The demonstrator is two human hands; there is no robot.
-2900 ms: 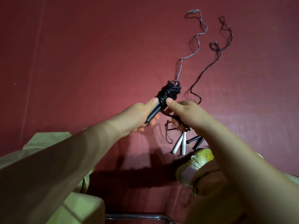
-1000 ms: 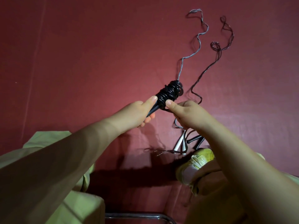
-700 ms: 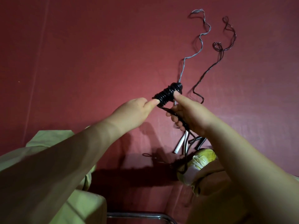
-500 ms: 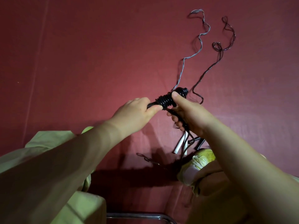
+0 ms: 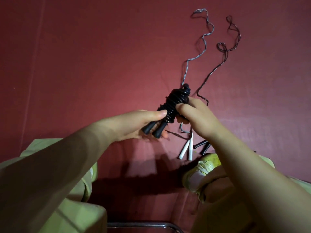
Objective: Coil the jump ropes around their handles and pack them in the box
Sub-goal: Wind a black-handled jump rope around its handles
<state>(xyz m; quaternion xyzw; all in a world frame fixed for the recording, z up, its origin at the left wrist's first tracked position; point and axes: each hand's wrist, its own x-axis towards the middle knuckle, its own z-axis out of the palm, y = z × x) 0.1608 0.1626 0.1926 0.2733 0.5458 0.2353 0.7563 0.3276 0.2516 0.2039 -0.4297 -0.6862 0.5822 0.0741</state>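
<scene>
The black jump rope (image 5: 173, 103) is wound tight around its two handles and held up off the red floor (image 5: 84, 56). The left hand (image 5: 134, 125) grips the handle ends while the right hand (image 5: 193, 115) pinches the top coils. The last turn wants tucking under firmly, or it may spring loose. There is room to the left; to the right lie a grey rope (image 5: 200, 46), a dark rope (image 5: 223, 52) and white handles (image 5: 186, 149) (no box in sight).

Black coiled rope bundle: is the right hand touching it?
Touching. The head view shows the right hand with its fingers wrapped against the black coiled rope bundle, with no gap; the left hand holds the handle ends below.
</scene>
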